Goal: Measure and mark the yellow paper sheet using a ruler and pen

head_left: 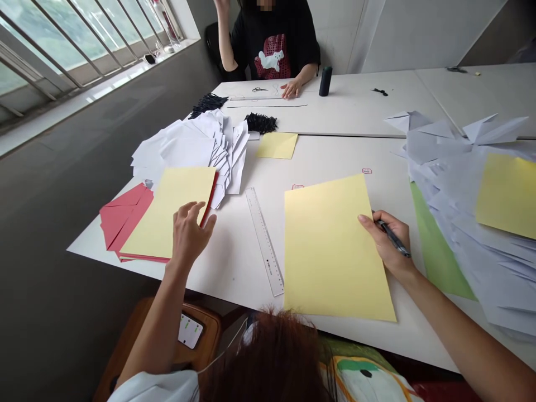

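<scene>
My left hand (189, 233) is over a stack of yellow sheets (167, 209) with red paper showing beneath, its fingers apart and curved; whether the fingertips touch the top sheet I cannot tell. A black pen (392, 237) rests inside my right hand (391, 248). The thumb of that hand lies on the right edge of a single yellow sheet (330, 251), with the fingers behind that edge. Between the stack and this sheet lies a clear ruler (264, 241). Red folded envelopes (125, 215) stick out left of the stack.
White folded papers (184, 142) pile up behind the stack, and more white papers (469, 218) on the right overlap a green sheet (435, 245). A small yellow piece (277, 145) lies farther back. Across the table sits another person (276, 39), near scissors (259, 89) and a dark cylinder (325, 81).
</scene>
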